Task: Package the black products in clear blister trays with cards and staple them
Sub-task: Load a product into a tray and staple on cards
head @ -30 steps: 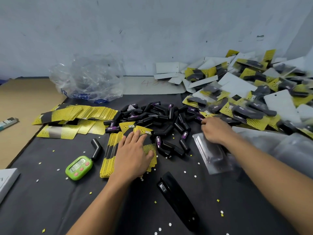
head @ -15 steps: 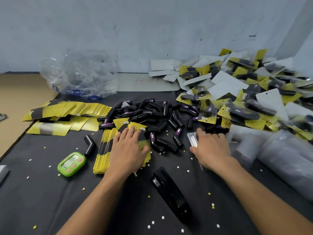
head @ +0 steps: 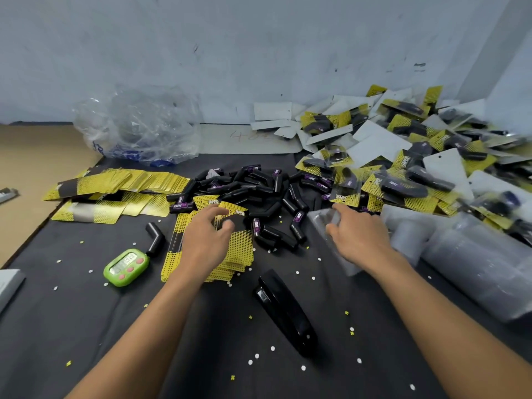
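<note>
The person leans over a table covered in black cloth [head: 86,326]. Their left hand [head: 207,243] sits on a short stack of yellow cards [head: 239,254] near the middle. The fingers are curled and the thumb is drawn in, pinching the top card at its dark band.

The right hand [head: 359,237] is off to the right, its thumb and forefinger closed round the edge of a clear tray [head: 321,221]. The tray is blurred and lies on the cloth just beside the heap of black products [head: 259,191]. That heap sits between and just beyond the two hands, a loose tangle of bent black pieces with purple labels. One more black piece [head: 155,237] lies apart, touching a green timer [head: 126,266].

A black stapler [head: 285,309] lies on the cloth between the forearms, touched by neither hand. More cards [head: 115,185] are fanned out at the far left. Finished packs [head: 403,168] are piled high at the far right against the wall, and a stack of trays [head: 475,269] lies in front of them. A crumpled plastic bag [head: 138,125] rests at the back left. Small paper dots [head: 256,355] speckle the cloth.
</note>
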